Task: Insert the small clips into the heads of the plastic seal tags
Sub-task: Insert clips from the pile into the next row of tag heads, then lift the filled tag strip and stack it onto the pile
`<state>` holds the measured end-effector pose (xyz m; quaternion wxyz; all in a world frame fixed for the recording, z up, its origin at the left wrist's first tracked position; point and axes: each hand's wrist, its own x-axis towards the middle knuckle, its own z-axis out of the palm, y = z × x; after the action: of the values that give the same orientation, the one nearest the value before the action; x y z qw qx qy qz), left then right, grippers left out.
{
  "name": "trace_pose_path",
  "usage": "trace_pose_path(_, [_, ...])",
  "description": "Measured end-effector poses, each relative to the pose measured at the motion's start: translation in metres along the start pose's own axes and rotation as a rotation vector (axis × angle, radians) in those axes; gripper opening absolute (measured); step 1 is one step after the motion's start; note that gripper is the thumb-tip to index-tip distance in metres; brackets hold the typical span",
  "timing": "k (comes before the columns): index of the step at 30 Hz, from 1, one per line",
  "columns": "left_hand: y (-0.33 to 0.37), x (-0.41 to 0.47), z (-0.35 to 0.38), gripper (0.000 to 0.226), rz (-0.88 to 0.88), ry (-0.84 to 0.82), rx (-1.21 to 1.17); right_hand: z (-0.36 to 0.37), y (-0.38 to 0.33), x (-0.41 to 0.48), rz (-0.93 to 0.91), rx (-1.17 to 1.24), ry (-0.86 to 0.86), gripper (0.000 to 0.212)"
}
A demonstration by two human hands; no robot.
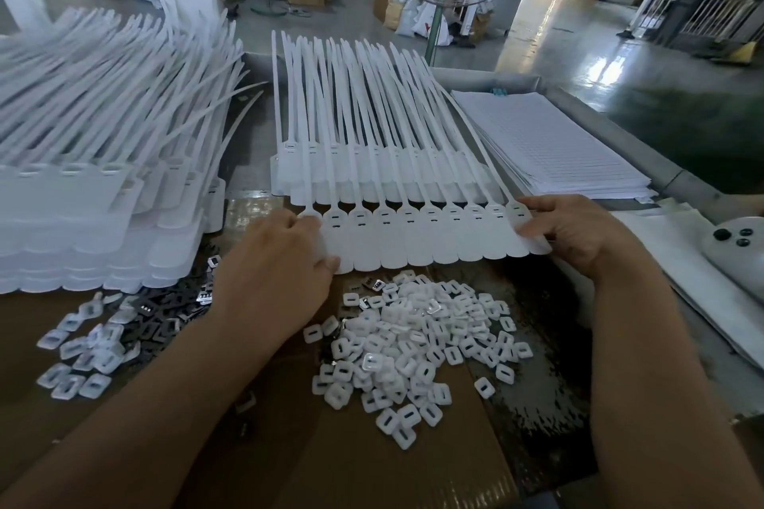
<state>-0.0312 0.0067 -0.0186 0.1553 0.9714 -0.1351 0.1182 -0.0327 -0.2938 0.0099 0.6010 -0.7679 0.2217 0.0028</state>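
In the head view, a person is holding a strip (421,250) of joined seal tags just beyond the clips (421,343), which are lying in a loose white pile on the cardboard surface (372,467). The left hand (281,260) is gripping the strip's left end, with its fingers curling over the edge. The right hand (574,231) is pinching the right end between thumb and fingers. Both hands are clamped on the strip and well apart, one on either side beyond the pile.

The heads (413,215), each showing a slot, are running in a row along the strip's far side. The tails (372,103) are trailing away from the pile over a second stack (289,174) of tags. To the left of the pile, dark pieces (165,314) are lying mixed with a few more clips, and beyond those a tall stack (82,211) of tags is sitting. Beyond the pile to the right, a sheaf of paper (558,145) is resting.

The strip is looking light, thin and springy, so it is probably going to sag or twist if held at one end. Holding it at both ends, or laying it flat, seems safest. The clips are looking small, hard and smooth, and likely to skid. Each one probably wants a fingertip pinch on its edges, leaving its slot clear for pressing into a head.
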Motion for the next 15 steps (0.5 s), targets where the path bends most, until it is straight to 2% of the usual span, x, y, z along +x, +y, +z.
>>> trace_pose_path(2, [-0.0035, 0.0016, -0.0011, 0.058, -0.034, -0.018, 0.048, 0.0002, 0.0, -0.0006, 0.003, -0.019, -0.011, 0.038])
trace_pose_path(7, [0.0001, 0.0003, 0.0, 0.064, -0.025, -0.033, -0.013, 0.0044, 0.0009, 0.0025, -0.035, -0.052, 0.026, 0.048])
trace_pose_path(9, [-0.0001, 0.0012, -0.0017, 0.067, -0.065, -0.012, -0.119, 0.0042, 0.0017, 0.0036, -0.05, -0.027, 0.043, 0.049])
trace_pose_path(12, [-0.0014, 0.0028, -0.0056, 0.067, -0.092, -0.017, -0.406, 0.0012, 0.0025, 0.0043, -0.088, -0.034, 0.092, 0.051])
trace_pose_path(15, [0.0001, 0.0031, -0.0079, 0.051, -0.076, -0.12, -0.543, -0.0003, 0.0016, 0.0042, -0.141, -0.051, 0.144, 0.052])
